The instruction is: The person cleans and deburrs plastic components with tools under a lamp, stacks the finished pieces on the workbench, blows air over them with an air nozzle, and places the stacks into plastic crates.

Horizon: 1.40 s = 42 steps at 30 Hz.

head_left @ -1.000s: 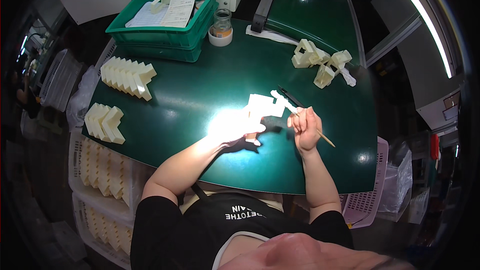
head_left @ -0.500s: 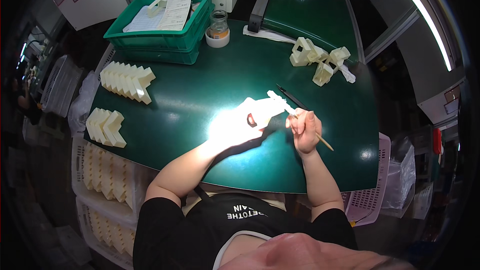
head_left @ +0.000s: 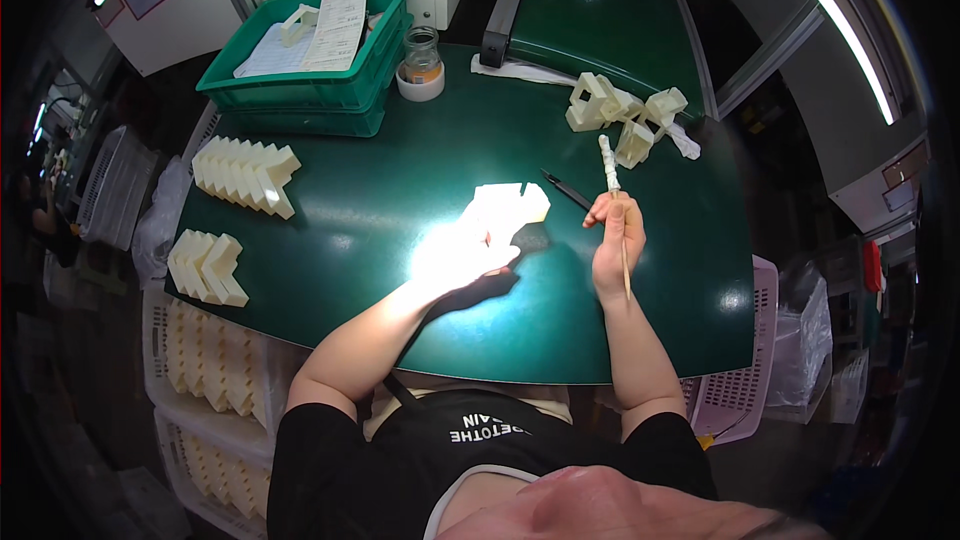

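Note:
My left hand holds a cream plastic part above the middle of the green table; strong light washes out the hand and part. My right hand grips a thin wooden stick with a white wrapped tip, pointing up and away from me, just right of the part. A thin black tool lies on the table between the two hands.
Two rows of cream parts lie at the left. A green bin with papers and a small glass jar stand at the back. Several loose cream parts sit back right. White crates of parts stand below the left edge.
My right hand has turned the stick from pointing down and right to pointing up, tip away from me. My left hand has lifted and turned the cream part slightly.

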### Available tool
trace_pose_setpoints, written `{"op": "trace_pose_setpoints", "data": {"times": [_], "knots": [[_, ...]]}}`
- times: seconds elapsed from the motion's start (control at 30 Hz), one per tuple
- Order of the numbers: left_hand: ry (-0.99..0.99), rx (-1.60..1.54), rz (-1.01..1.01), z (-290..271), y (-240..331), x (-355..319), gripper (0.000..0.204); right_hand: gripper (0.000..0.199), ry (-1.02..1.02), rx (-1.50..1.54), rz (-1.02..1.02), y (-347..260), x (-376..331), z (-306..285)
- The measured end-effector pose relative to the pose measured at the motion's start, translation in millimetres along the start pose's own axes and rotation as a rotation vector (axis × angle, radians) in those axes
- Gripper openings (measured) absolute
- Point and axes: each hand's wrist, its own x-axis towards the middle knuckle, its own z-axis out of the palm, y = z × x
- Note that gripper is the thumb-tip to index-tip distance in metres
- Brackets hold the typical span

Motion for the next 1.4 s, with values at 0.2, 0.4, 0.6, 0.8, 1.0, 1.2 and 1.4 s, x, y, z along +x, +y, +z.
{"op": "trace_pose_setpoints", "data": {"times": [0.2,0.4,0.6,0.8,1.0,1.2,1.4], "knots": [[-0.171,-0.607,-0.069,-6.7,16.0,-3.0,0.079,0.018,-0.148,-0.533,0.175,23.8,13.1,-24.6],[-0.209,-0.768,-0.069,-6.9,14.7,-2.5,0.072,0.030,-0.306,-0.975,0.020,32.2,12.8,-28.5],[-0.255,-1.292,-0.085,-8.4,14.6,-0.9,0.052,0.036,-0.347,-0.996,0.047,29.8,10.4,-26.1],[-0.388,-1.548,-0.156,-11.9,9.8,7.3,0.072,0.037,-0.354,-0.977,0.053,30.5,10.3,-24.6],[-0.488,-1.659,-0.187,-10.4,8.6,7.3,0.077,0.034,-0.336,-0.987,0.030,36.2,8.7,-26.6],[-0.490,-1.663,-0.193,-9.4,9.8,9.9,0.076,0.034,-0.341,-0.973,0.025,34.4,8.9,-26.9],[-0.452,-1.613,-0.129,-14.5,9.8,12.9,0.069,0.032,-0.352,-0.939,0.001,36.6,8.8,-26.3]]}}
